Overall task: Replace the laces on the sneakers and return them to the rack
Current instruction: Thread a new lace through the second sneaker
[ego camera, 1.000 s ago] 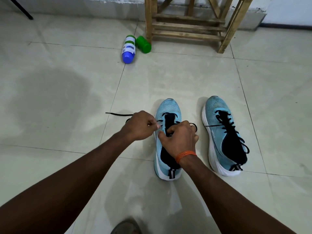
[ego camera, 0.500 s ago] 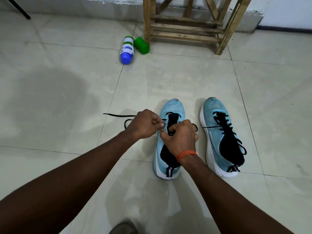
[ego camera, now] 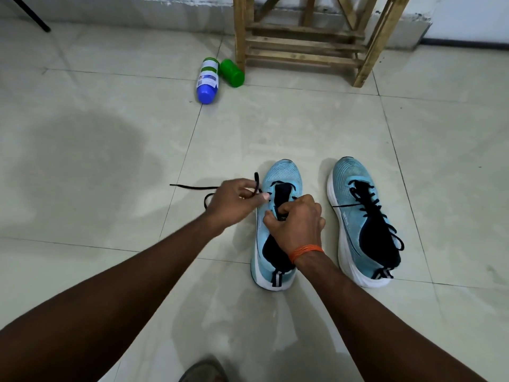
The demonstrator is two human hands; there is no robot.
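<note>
Blue sneaker (ego camera: 283, 172) sits on the floor (ego camera: 110, 271); fingers of the right hand (ego camera: 298, 224) curl round its upper to steady it, while the left hand (ego camera: 234, 202) pinches the black lace (ego camera: 192, 186) for threading

Both bare forearms extend forward and converge on the left sneaker (ego camera: 278, 175). The left hand (ego camera: 234, 201) hangs just beside the sneaker's left edge, near the toe half, knuckles up, fingers curled, thumb and forefinger pinching the black lace (ego camera: 256, 183). The right hand (ego camera: 298, 226) sits over the sneaker's middle, fingers curled down onto the upper at the lacing edge. Its wrist, ringed by an orange thread (ego camera: 305, 250), lies above the heel opening.
</note>
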